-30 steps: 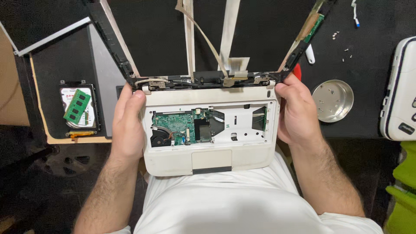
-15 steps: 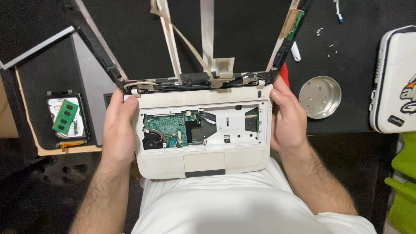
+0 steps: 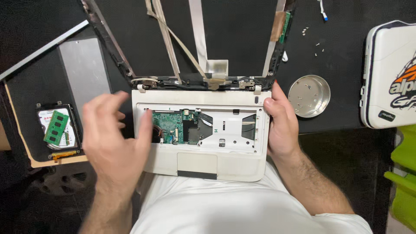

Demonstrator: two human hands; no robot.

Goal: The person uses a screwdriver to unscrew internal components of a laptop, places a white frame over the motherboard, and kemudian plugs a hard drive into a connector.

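A white laptop base (image 3: 203,162) with its keyboard taken off lies on the person's lap, its back edge at the black tabletop (image 3: 346,60). Through the opening show a green circuit board (image 3: 167,125) on the left and a pale metal plate (image 3: 229,130) on the right; the touchpad (image 3: 197,162) sits at the front edge. The screen frame (image 3: 117,56), stripped of its panel, lies folded back flat on the tabletop, with flat ribbon cables (image 3: 199,39) and thin wires running across it to the hinges.

The right hand (image 3: 281,125) grips the right side of the base, thumb on the top corner near the hinge and fingers wrapped under the edge. The left hand (image 3: 112,134) hovers over the left side of the base with fingers spread and loosely curled, holding nothing; it is blurred, so whether the thumb touches the plastic is hard to say.

To the left, a hard drive (image 3: 58,130) with a green memory stick (image 3: 56,127) on top rests on a dark panel (image 3: 26,99), beside a grey metal sheet (image 3: 84,73). To the right of the base, a round metal dish (image 3: 309,96) stands on the tabletop, with a few small screws (image 3: 318,45) beyond it. A white hard case (image 3: 390,73) with rounded corners lies at the far right, and something bright green (image 3: 403,182) below it.
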